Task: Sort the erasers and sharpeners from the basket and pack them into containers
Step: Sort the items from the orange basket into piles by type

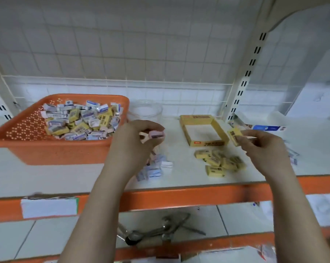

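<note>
— Two pieces in hand at once: my left hand (139, 137) pinches a small pink piece (156, 134), and my right hand (259, 144) pinches a yellow eraser (234, 136) by its edge.

— Where does each go?

— I hold the eraser just beside the yellow box (206, 143), which sits open on the shelf (84, 177) with a bare bottom. A loose heap of yellow erasers (220, 162) lies in front of the box, not yet packed. The pink piece hangs above a small pile of pale blue and white pieces (154, 168) near the shelf's front edge.

— Sharpeners?

— Probably, but they are too blurred for me to be sure.

— So what step is this?

— Sorting, I judge, well short of done. The basket (46, 150) on the left is heaped with mixed pieces, and the clear jar (147, 109) behind my left hand looks empty.

— And next?

— I would drop each piece onto its own heap, then reach back to the basket. Packing calls for laying the erasers flat and side by side in the box, so they fill it in rows.
</note>
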A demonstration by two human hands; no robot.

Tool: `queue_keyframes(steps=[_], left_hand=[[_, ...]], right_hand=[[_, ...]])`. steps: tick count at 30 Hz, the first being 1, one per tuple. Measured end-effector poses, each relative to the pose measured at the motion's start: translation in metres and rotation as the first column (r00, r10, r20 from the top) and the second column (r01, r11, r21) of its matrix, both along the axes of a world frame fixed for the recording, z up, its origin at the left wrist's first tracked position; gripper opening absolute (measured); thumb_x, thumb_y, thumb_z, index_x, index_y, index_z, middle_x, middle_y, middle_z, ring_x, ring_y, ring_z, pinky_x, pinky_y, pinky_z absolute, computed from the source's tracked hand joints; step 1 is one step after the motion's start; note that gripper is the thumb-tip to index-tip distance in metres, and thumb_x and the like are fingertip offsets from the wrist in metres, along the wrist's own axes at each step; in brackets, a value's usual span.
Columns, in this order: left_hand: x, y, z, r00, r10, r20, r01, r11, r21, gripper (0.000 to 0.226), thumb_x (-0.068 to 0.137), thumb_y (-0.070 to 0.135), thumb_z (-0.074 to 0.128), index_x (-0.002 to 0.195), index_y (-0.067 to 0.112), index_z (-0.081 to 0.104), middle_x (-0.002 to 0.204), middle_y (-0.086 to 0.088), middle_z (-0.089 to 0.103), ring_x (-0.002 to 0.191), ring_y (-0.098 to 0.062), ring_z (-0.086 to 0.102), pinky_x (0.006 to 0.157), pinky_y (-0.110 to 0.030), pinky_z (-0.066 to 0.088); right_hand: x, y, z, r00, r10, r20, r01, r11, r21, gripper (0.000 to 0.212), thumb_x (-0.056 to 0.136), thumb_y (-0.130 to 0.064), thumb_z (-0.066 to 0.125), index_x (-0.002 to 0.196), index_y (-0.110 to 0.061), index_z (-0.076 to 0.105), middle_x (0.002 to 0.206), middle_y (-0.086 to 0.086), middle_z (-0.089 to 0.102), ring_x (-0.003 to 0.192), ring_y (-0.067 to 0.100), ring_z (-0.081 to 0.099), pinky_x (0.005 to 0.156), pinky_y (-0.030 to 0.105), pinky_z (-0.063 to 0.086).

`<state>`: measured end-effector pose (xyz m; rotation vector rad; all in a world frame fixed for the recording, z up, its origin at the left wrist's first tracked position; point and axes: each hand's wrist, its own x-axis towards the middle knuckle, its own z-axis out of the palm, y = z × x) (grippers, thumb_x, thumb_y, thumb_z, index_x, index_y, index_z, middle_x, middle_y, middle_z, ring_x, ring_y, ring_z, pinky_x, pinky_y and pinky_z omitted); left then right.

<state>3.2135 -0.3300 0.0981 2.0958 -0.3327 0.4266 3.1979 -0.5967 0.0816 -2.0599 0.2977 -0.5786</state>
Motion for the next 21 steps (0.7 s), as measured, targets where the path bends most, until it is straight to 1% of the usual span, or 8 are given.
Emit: queue_keyframes(steps=[3, 4, 6, 8, 12, 15, 19, 21], left_hand=[[-0.013, -0.025, -0.007, 0.999, 0.013, -0.051, -0.015, 0.999, -0.03, 0.027, 0.077, 0.012, 0.074, 0.08, 0.037, 0.066, 0.084, 0.024, 0.063, 0.073, 0.002, 0.059, 0.064, -0.006, 0.043], [-0.016, -0.03, -0.009, 0.998, 0.022, -0.063, -0.025, 0.999, -0.035, 0.025, 0.077, 0.012, 0.074, 0.081, 0.035, 0.067, 0.082, 0.023, 0.063, 0.07, 0.001, 0.059, 0.06, -0.006, 0.042], [-0.021, -0.038, -0.011, 0.996, 0.043, -0.084, -0.046, 0.998, -0.035, 0.022, 0.077, 0.011, 0.074, 0.084, 0.031, 0.07, 0.079, 0.024, 0.062, 0.06, 0.002, 0.056, 0.049, -0.007, 0.039], [-0.024, -0.043, -0.011, 0.994, 0.058, -0.09, -0.062, 0.997, -0.04, 0.023, 0.076, 0.01, 0.074, 0.085, 0.031, 0.07, 0.079, 0.026, 0.061, 0.063, 0.002, 0.057, 0.046, -0.008, 0.039], [-0.025, -0.045, -0.013, 0.994, 0.055, -0.096, -0.06, 0.997, -0.05, 0.028, 0.075, 0.006, 0.075, 0.085, 0.032, 0.068, 0.086, 0.023, 0.064, 0.078, -0.009, 0.062, 0.057, -0.016, 0.043], [-0.025, -0.04, -0.014, 0.994, 0.06, -0.087, -0.065, 0.996, -0.06, 0.031, 0.072, 0.005, 0.077, 0.082, 0.032, 0.068, 0.086, 0.019, 0.067, 0.08, -0.005, 0.063, 0.065, -0.01, 0.046], [-0.023, -0.037, -0.014, 0.996, 0.058, -0.073, -0.063, 0.997, -0.054, 0.03, 0.071, 0.007, 0.079, 0.081, 0.033, 0.067, 0.084, 0.019, 0.067, 0.074, 0.001, 0.061, 0.063, -0.006, 0.044], [-0.021, -0.035, -0.014, 0.994, 0.079, -0.073, -0.082, 0.996, -0.038, 0.027, 0.071, 0.009, 0.079, 0.082, 0.03, 0.068, 0.083, 0.021, 0.065, 0.074, 0.002, 0.06, 0.06, -0.004, 0.043]], right_hand=[[-0.01, -0.026, -0.009, 0.969, 0.17, -0.181, -0.193, 0.974, -0.117, 0.013, 0.089, -0.012, 0.061, 0.093, -0.023, 0.067, 0.076, -0.008, 0.065, 0.068, 0.004, 0.058, 0.062, 0.01, 0.042], [-0.012, -0.031, -0.013, 0.948, 0.216, -0.232, -0.251, 0.959, -0.132, 0.017, 0.09, -0.011, 0.06, 0.09, -0.027, 0.066, 0.079, -0.01, 0.064, 0.071, 0.004, 0.058, 0.063, 0.009, 0.04], [-0.015, -0.039, -0.02, 0.909, 0.277, -0.311, -0.33, 0.934, -0.133, 0.024, 0.091, -0.012, 0.059, 0.088, -0.035, 0.065, 0.083, -0.018, 0.062, 0.079, 0.004, 0.056, 0.071, 0.017, 0.039], [-0.016, -0.043, -0.026, 0.878, 0.288, -0.382, -0.37, 0.915, -0.163, 0.024, 0.092, -0.015, 0.058, 0.092, -0.038, 0.065, 0.088, -0.024, 0.059, 0.089, 0.003, 0.054, 0.08, 0.023, 0.037], [-0.015, -0.043, -0.032, 0.853, 0.282, -0.44, -0.392, 0.901, -0.184, 0.021, 0.093, -0.015, 0.056, 0.101, -0.03, 0.068, 0.107, -0.014, 0.057, 0.101, 0.005, 0.048, 0.082, 0.02, 0.031], [-0.014, -0.042, -0.033, 0.86, 0.262, -0.437, -0.363, 0.917, -0.164, 0.02, 0.093, -0.015, 0.057, 0.107, -0.024, 0.068, 0.105, -0.015, 0.053, 0.098, 0.003, 0.045, 0.075, 0.019, 0.03], [-0.012, -0.044, -0.037, 0.888, 0.223, -0.403, -0.314, 0.933, -0.175, 0.011, 0.088, -0.018, 0.065, 0.096, -0.025, 0.068, 0.097, -0.012, 0.06, 0.085, 0.001, 0.051, 0.065, 0.009, 0.033], [-0.01, -0.043, -0.038, 0.908, 0.184, -0.376, -0.267, 0.946, -0.182, 0.009, 0.086, -0.021, 0.066, 0.095, -0.022, 0.068, 0.098, -0.009, 0.063, 0.091, 0.006, 0.056, 0.067, 0.016, 0.037]])
